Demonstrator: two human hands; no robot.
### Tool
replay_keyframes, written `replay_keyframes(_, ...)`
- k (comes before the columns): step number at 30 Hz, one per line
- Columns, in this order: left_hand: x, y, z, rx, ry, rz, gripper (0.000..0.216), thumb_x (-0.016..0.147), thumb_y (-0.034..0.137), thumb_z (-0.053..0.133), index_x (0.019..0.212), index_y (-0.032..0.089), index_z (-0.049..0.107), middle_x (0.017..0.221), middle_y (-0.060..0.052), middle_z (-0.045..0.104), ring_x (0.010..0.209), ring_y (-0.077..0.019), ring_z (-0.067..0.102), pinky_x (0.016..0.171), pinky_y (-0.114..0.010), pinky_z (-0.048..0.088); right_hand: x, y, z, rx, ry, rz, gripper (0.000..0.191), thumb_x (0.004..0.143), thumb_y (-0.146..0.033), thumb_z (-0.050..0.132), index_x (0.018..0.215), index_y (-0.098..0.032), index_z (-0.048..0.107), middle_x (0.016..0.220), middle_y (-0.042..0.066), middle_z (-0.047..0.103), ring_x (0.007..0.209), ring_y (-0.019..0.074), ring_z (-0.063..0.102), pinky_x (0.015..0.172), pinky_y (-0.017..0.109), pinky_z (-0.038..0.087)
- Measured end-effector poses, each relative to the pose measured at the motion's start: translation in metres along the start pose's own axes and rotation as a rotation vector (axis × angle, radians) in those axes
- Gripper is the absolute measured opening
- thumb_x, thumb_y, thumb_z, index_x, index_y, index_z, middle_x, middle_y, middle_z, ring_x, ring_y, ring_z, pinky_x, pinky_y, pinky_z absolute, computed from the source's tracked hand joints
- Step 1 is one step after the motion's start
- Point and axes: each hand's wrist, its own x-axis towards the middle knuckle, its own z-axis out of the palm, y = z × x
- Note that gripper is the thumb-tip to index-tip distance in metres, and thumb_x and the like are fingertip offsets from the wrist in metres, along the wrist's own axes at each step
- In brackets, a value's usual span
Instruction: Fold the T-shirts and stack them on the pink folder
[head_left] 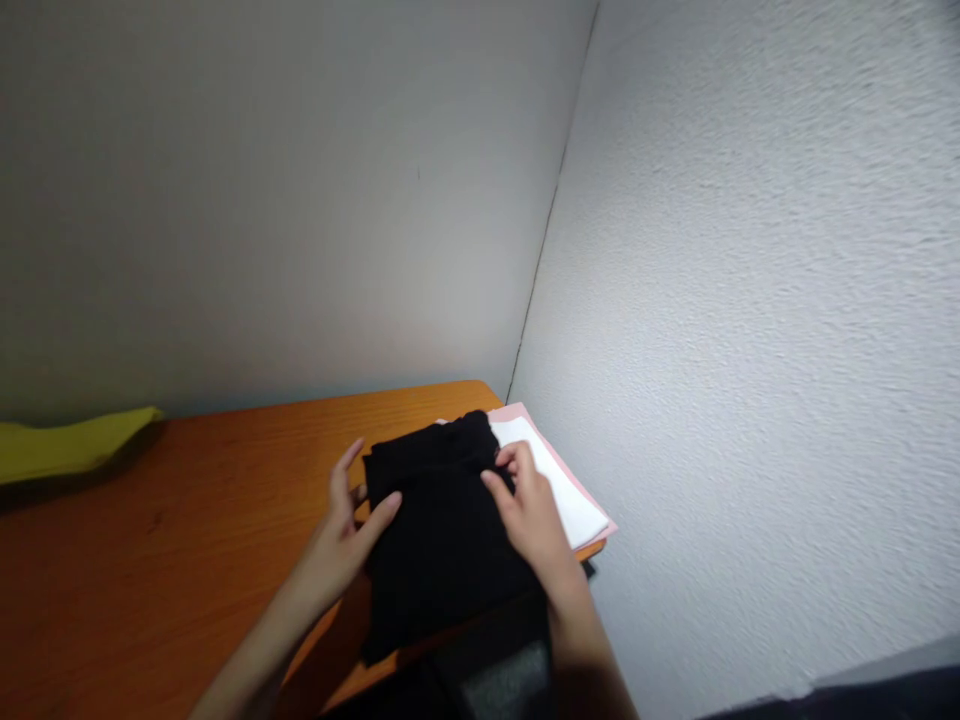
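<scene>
Two hands on folded black garment (442, 540), table's (187, 520) far right corner, over white cloth (566, 490), pink cloth (517, 411). Left hand (341, 535) open, flat; right hand (529, 510) curled, grip unclear. I judge smoothing in hand; next needs even pressure.

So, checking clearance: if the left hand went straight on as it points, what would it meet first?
The black folded cloth: the left hand points straight at it, fingertips seemingly touching its edge.
</scene>
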Motion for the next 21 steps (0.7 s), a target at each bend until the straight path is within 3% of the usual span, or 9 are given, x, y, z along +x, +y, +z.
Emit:
replay_keyframes(4, 0.035, 0.013, 0.060, 0.084, -0.106, 0.259, 0.075, 0.089, 0.047, 0.055, 0.152, 0.032, 0.016, 0.155, -0.008, 0.033, 0.131, -0.0255, 0.048, 0.108, -0.042, 0.041, 0.044, 0.039, -0.064, -0.006, 0.078, -0.024, 0.026, 0.088, -0.036, 0.054, 0.108, -0.023, 0.045, 0.099, 0.006, 0.063, 0.093, 0.0224, 0.061, 0.083, 0.035, 0.044)
replay_keyframes(7, 0.052, -0.001, 0.101, 0.127, -0.113, 0.284, 0.063, 0.092, 0.042, 0.050, 0.150, 0.030, 0.027, 0.155, -0.006, 0.035, 0.133, -0.0262, 0.046, 0.110, -0.042, 0.038, 0.059, 0.078, -0.083, -0.065, 0.029, 0.030, 0.034, 0.087, -0.038, 0.055, 0.115, -0.022, 0.044, 0.095, 0.006, 0.066, 0.083, 0.0221, 0.063, 0.077, 0.034, 0.046)
replay_keyframes(10, 0.057, -0.033, 0.129, 0.186, -0.139, 0.149, 0.056, 0.091, 0.036, 0.051, 0.144, 0.027, 0.037, 0.138, -0.008, 0.056, 0.119, -0.0266, 0.057, 0.101, -0.042, 0.044, 0.053, 0.122, -0.074, -0.199, -0.076, 0.131, 0.036, 0.086, -0.034, 0.054, 0.119, -0.021, 0.045, 0.091, 0.005, 0.067, 0.078, 0.0228, 0.065, 0.074, 0.035, 0.047)
replay_keyframes(12, 0.056, -0.057, 0.139, 0.220, -0.139, 0.046, 0.054, 0.089, 0.035, 0.053, 0.140, 0.025, 0.041, 0.124, -0.009, 0.064, 0.107, -0.0266, 0.064, 0.093, -0.041, 0.049, 0.042, 0.148, -0.058, -0.295, -0.158, 0.203, 0.036, 0.087, -0.030, 0.052, 0.121, -0.020, 0.047, 0.098, 0.009, 0.067, 0.089, 0.0249, 0.066, 0.078, 0.036, 0.048)
replay_keyframes(14, 0.054, -0.074, 0.142, 0.228, -0.126, 0.031, 0.052, 0.088, 0.036, 0.054, 0.138, 0.025, 0.042, 0.117, -0.009, 0.067, 0.099, -0.0254, 0.066, 0.086, -0.038, 0.051, 0.030, 0.169, -0.042, -0.355, -0.183, 0.226, 0.036, 0.090, -0.030, 0.048, 0.124, -0.019, 0.048, 0.115, 0.012, 0.065, 0.106, 0.0262, 0.062, 0.086, 0.037, 0.047)
replay_keyframes(17, 0.054, -0.082, 0.141, 0.229, -0.120, 0.041, 0.052, 0.088, 0.041, 0.055, 0.135, 0.024, 0.042, 0.106, -0.008, 0.070, 0.088, -0.0234, 0.067, 0.078, -0.034, 0.051, 0.018, 0.184, -0.029, -0.366, -0.131, 0.181, 0.039, 0.094, -0.034, 0.041, 0.130, -0.020, 0.045, 0.129, 0.013, 0.059, 0.119, 0.0256, 0.056, 0.094, 0.039, 0.045)
replay_keyframes(21, 0.060, -0.076, 0.142, 0.249, -0.090, -0.048, 0.054, 0.088, 0.054, 0.051, 0.132, 0.024, 0.042, 0.094, -0.008, 0.070, 0.076, -0.0223, 0.067, 0.067, -0.032, 0.050, 0.016, 0.186, -0.030, -0.383, -0.117, 0.164, 0.042, 0.095, -0.038, 0.039, 0.132, -0.020, 0.044, 0.127, 0.012, 0.059, 0.116, 0.0268, 0.058, 0.094, 0.040, 0.046)
